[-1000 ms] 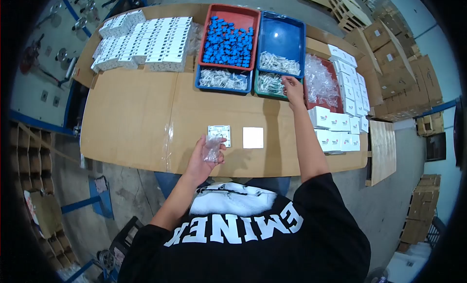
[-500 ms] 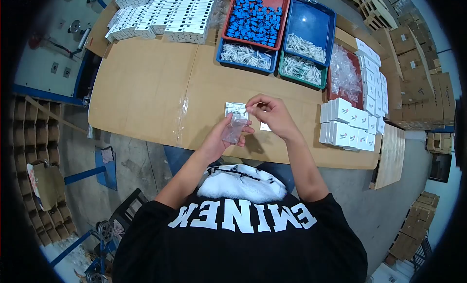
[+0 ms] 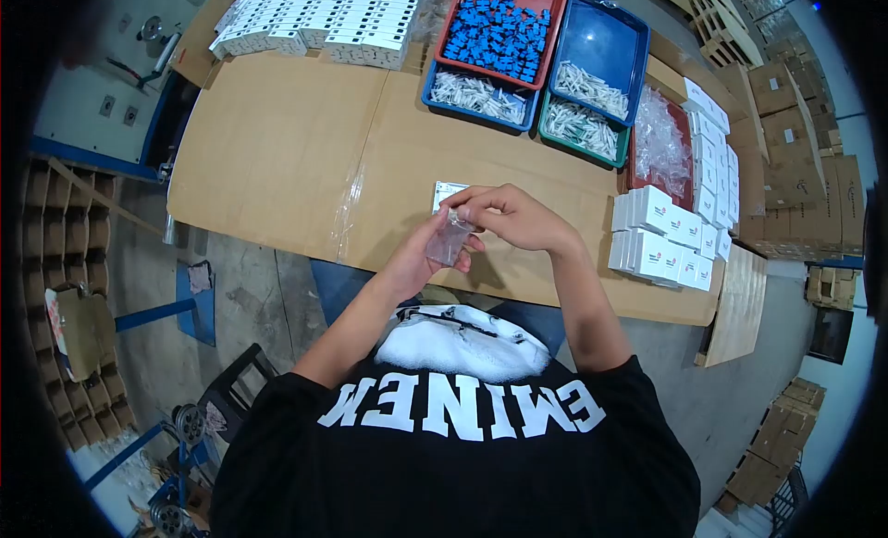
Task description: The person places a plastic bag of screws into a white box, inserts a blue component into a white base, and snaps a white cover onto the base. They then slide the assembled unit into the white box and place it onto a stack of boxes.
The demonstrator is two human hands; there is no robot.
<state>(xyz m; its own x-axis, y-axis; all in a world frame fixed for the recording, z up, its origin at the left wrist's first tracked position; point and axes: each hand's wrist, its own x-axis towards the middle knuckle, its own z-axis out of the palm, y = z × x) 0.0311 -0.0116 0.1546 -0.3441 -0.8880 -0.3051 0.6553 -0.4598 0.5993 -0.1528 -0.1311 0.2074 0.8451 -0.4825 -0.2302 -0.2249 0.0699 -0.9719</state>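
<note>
My left hand (image 3: pixel 416 258) is closed around a small clear plastic bag (image 3: pixel 446 245) above the table's near part. Fingers of my right hand (image 3: pixel 518 217) are pinched together at the bag's upper end, close to the left fingertips. A small whitish bit shows at the bag's mouth, but what the right fingers grip is mostly hidden. Just beyond the hands lies a small white printed piece (image 3: pixel 448 192) on the cardboard-covered table (image 3: pixel 277 159), partly covered by my fingers.
At the back stand a red tray of blue parts (image 3: pixel 497 34), a blue tray of white pieces (image 3: pixel 476 98), a deeper blue tray (image 3: pixel 601 48) and a green tray (image 3: pixel 581 131). Plastic bags (image 3: pixel 659 140) fill a red tray. White boxes stand stacked right (image 3: pixel 661 237) and back left (image 3: pixel 361 24).
My right hand has come down and left from above the white printed piece to the bag's mouth. The left hand keeps the bag. The whole view has shifted slightly.
</note>
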